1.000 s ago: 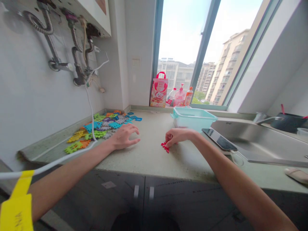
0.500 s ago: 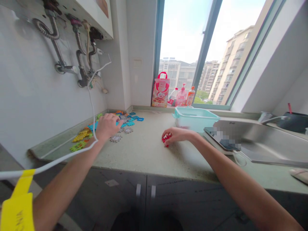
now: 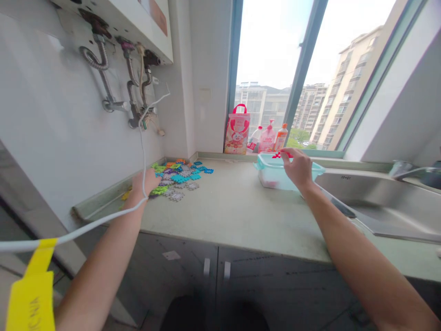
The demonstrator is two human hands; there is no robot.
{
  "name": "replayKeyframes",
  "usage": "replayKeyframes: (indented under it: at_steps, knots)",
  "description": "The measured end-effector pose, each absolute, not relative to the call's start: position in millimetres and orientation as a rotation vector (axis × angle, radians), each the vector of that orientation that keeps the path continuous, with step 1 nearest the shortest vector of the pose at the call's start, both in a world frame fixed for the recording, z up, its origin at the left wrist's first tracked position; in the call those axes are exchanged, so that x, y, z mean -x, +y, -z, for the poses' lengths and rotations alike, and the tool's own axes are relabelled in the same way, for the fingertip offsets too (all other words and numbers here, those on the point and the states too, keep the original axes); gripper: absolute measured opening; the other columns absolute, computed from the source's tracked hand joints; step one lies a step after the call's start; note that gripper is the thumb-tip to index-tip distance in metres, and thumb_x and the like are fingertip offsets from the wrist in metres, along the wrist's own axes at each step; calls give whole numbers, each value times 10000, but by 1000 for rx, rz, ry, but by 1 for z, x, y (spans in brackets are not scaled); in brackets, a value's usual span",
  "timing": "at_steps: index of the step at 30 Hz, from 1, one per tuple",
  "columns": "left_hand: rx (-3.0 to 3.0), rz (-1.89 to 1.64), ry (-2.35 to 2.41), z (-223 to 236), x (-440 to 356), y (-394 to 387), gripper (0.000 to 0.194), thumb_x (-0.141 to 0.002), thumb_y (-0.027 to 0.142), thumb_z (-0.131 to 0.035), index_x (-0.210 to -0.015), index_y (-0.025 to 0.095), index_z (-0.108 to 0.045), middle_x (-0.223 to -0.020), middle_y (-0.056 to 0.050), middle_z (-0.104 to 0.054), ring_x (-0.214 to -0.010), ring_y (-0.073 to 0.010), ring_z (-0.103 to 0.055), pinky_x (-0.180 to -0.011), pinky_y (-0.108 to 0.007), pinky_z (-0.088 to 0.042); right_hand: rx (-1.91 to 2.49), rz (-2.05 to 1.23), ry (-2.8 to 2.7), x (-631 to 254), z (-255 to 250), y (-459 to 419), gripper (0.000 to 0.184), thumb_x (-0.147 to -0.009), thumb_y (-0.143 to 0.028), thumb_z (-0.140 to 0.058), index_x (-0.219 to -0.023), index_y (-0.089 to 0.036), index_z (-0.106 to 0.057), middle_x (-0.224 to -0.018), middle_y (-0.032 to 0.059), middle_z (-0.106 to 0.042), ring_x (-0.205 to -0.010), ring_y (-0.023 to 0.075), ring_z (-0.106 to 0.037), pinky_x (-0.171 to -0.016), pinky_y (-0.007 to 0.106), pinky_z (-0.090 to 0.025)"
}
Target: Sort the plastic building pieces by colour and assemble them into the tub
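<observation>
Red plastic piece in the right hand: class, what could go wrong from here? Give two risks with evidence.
The red plastic piece is held at the fingertips of the right hand by the translucent turquoise tub, so it might slip and miss.

The white cable crosses in front of the left hand at the multicoloured plastic pile; it might snag the arm.

Kitchen, with countertop and sink
</observation>
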State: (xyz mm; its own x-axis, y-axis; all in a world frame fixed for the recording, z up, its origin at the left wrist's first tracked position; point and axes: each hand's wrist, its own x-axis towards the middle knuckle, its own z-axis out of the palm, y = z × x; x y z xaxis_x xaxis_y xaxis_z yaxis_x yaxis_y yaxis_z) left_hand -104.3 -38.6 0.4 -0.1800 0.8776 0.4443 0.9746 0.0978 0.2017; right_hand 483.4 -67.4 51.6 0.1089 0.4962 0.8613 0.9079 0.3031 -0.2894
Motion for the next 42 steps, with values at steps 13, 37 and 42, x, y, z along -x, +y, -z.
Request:
replayKeyframes:
  at_steps: [13,37,42]
  knots:
    - [1829,1013,-1730,-29,49,-72,347,-956,262,-577,-1284,195,-670,-1210,-130,-706,-1188,-343,-605,-1077,-495,-429,1042,434,-1933,-431,-37,-75,330,-969,-290,-565,-1257,-247,-720,-1358,121,-666,-1294,322,-574,-1135,525,-435]
    - [2927,678,-660,-9,-56,-99,348,-1012,454,-542,-1179,216,-732,-1119,-107,-746,-1122,-290,-635,-1035,-452,-461,948,-431,-2353,-347,15,-86,451,-928,-308,-701,-1371,-251,-640,-1140,48,-787,-958,191,-739,-891,317,-547]
    - [2992,729,-693,0,-60,-95,244,-976,420,-627,-932,231,-775,-896,-70,-760,-915,-246,-674,-927,-415,-502,1017,-396,-2346,-346,18,-80,287,-927,-217,-689,-1203,-261,-755,-1003,11,-808,-865,172,-729,-860,293,-532]
